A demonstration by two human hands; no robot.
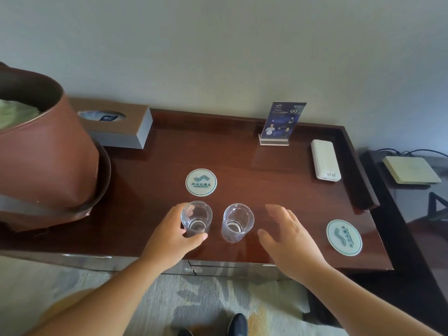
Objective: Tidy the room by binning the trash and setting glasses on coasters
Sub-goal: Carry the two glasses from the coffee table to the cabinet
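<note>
Two clear glasses stand upright on the table (242, 161), side by side near its front edge and a little apart from each other. The left hand (174, 235) grasps the left glass (196, 218), with the thumb on the near side and the fingers curled round the far side. The right hand (288, 241) is released, fingers spread, just beside the right glass (237, 223) and not touching it. Both coasters are free: the far coaster (201, 182) lies just behind the left glass, and the right coaster (343, 237) lies well apart to the right, near the front edge. I judge that the step in hand is to put the left glass on the far coaster. To do it well, the hand should lift the glass enough that its base clears the coaster's edge, carry it the short way back, and set it down in the middle of the disc, so that it does not push the coaster along the glossy table. The grip should be firm, because the glass wall is smooth. The right hand should wrap the right glass squarely, since a side knock could tip it.
</note>
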